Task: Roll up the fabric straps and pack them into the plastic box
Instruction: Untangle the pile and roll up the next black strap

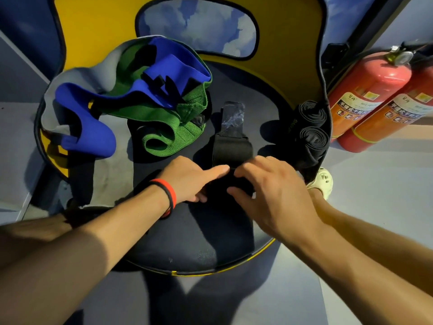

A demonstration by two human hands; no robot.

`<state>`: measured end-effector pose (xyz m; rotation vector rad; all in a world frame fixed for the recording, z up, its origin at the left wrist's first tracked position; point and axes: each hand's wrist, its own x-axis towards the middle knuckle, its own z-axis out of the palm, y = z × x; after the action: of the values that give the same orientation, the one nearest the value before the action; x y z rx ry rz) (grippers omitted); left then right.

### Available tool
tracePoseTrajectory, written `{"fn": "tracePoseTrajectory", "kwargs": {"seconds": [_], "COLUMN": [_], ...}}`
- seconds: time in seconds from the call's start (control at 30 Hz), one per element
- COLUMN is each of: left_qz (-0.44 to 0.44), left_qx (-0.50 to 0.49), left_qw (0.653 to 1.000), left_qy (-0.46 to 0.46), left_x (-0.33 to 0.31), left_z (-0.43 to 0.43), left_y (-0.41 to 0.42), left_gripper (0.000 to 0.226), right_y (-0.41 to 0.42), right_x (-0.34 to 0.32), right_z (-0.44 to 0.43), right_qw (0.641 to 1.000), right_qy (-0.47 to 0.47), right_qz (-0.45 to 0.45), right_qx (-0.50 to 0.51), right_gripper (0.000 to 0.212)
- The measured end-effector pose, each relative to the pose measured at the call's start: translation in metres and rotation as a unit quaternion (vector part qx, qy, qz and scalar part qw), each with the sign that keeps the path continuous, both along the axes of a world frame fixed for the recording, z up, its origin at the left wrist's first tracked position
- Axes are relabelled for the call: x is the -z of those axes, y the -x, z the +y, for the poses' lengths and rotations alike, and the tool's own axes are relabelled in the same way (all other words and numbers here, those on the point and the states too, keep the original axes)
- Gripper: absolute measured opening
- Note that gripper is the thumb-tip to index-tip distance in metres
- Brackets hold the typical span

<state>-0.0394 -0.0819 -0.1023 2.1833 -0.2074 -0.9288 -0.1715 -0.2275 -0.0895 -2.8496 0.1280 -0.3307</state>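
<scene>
head view looked down on a dark round cushion [210,235] with a yellow edge, where a black strap [230,146] lay stretched away from the person, its far end showing a shiny patch [233,116]. the near end was bunched into a roll between both hands. the left hand [189,179], with red and black wristbands [167,195] on it, pinched that roll from its side, index finger laid straight across the top. the right hand [271,191] had its fingers curled over the roll and its thumb tucked under, clasping it. two rolled black straps [309,127] sat side by side at the cushion's right edge. at the left a green strap [168,134] and a blue strap [93,134] lay tangled together, loose. two red fire extinguishers [365,90] leaned on the floor at the right, near a foot in a pale clog [324,181].
</scene>
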Motion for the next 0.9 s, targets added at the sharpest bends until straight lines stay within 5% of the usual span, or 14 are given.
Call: {"fn": "tracePoseTrajectory", "kwargs": {"seconds": [0.17, 0.43, 0.67, 0.9], "left_qz": [0.004, -0.003, 0.0, 0.032], "left_qx": [-0.045, 0.032, -0.051, -0.084], "left_qw": [0.998, 0.999, 0.996, 0.984], "left_qy": [0.037, -0.039, 0.074, 0.154], "left_x": [0.005, 0.0, 0.004, 0.011], "left_z": [-0.005, -0.004, -0.009, -0.017], "left_y": [-0.011, -0.022, -0.025, -0.021], "left_gripper": [0.066, 0.067, 0.061, 0.02], "right_y": [0.004, -0.008, -0.003, -0.002], "right_x": [0.012, 0.018, 0.0, -0.009], "right_z": [0.002, 0.0, -0.011, -0.013], "right_qw": [0.996, 0.997, 0.987, 0.973], "right_qy": [0.067, 0.083, 0.066, 0.047], "right_qz": [0.045, 0.005, 0.11, 0.193], "right_qx": [-0.026, -0.007, -0.093, -0.12], "right_gripper": [0.057, 0.039, 0.059, 0.056]}}
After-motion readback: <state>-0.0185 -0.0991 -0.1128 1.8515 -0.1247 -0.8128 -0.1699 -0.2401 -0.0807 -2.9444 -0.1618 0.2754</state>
